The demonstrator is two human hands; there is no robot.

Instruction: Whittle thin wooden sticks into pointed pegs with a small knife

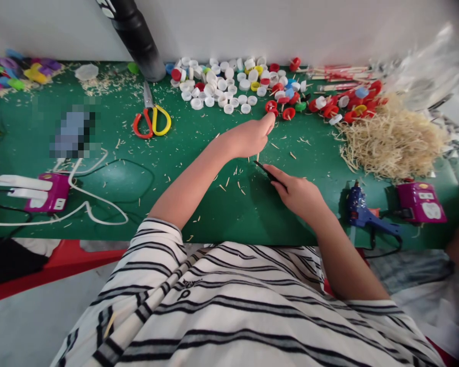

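We grip a black tool [267, 171] in our right hand [300, 198] over the table [233, 219], its tip near our left hand [255, 137]. The left hand curls at a red cap [270, 105]; we cannot tell whether it grips it. Beyond lie white caps [211, 80]; scissors [149, 102] lie to our left, a glue gun [361, 214] and shavings [393, 140] to our right.

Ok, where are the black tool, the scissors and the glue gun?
Black tool [265, 170]: head view, on its exposed shaft.
Scissors [150, 104]: head view, where blades meet handles.
Glue gun [359, 212]: head view, on its blue body.
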